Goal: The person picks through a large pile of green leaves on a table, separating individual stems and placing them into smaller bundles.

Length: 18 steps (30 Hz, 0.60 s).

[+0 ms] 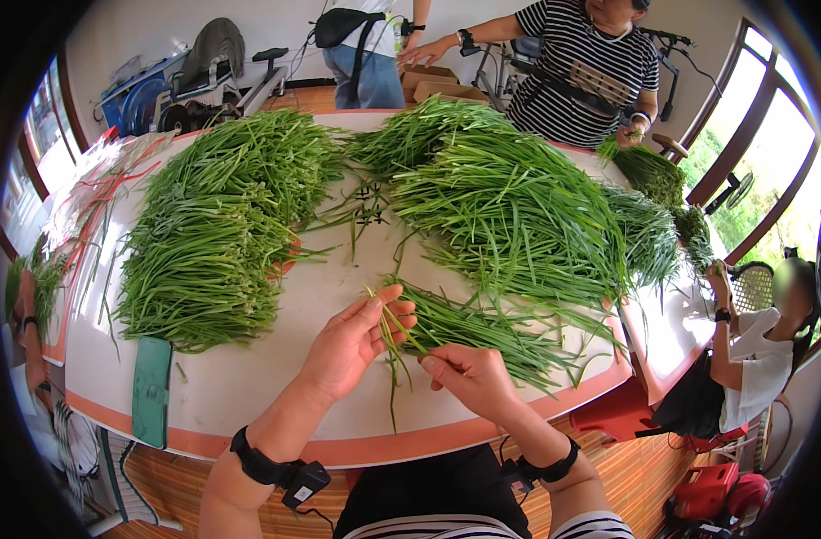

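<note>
My left hand (352, 346), near the table's middle front, grips a few thin green stalks (390, 328) between thumb and fingers, its other fingers loosely curled. Lower to the right, my right hand (464, 377) pinches the same slender strands. Just beyond it lies a loose bundle of long leafy greens (496, 332) on the white table (248, 386) with an orange edge. A large heap of these greens (509, 216) covers the back right, and another tall heap (204, 234) stands at the left. A green phone (150, 392) lies near the front left edge.
A person in striped top (576, 81) and another in jeans (356, 67) stand beyond the table. A seated person (752, 359) handles greens at the right; a co-worker's arm (28, 332) shows at far left. A red stool (608, 413) is beside the right edge.
</note>
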Tool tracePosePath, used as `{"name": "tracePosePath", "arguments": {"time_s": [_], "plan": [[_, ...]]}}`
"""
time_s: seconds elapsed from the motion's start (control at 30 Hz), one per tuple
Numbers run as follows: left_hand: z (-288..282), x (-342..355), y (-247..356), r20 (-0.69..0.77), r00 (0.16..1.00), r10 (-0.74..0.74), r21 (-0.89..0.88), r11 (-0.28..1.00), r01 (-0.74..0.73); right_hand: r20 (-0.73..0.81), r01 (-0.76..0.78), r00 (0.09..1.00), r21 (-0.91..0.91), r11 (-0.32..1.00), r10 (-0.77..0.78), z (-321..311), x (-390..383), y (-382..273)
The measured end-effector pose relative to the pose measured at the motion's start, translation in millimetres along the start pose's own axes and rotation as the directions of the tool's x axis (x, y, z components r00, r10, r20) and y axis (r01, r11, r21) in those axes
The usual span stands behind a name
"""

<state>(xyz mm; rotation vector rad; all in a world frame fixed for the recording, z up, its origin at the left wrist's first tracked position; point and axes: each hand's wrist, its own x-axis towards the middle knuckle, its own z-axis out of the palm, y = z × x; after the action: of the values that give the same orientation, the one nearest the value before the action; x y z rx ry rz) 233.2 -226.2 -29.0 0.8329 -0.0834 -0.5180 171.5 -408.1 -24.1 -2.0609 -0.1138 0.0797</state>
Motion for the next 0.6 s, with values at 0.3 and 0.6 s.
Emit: {"name": "tracePosePath", "arguments": {"time_s": [0.3, 0.6], "plan": [[-5, -2, 3, 0.003, 0.999, -0.05, -0.064, 0.997, 0.05, 0.096, 0.016, 0.995, -0.043, 0.999, -0.012, -1, -3, -2], [-11, 1, 7, -0.07, 0.992, -0.104, -0.036, 0.994, 0.102, -0.099, 0.006, 0.994, -0.352, 0.936, -0.044, -43, 17, -11]]}}
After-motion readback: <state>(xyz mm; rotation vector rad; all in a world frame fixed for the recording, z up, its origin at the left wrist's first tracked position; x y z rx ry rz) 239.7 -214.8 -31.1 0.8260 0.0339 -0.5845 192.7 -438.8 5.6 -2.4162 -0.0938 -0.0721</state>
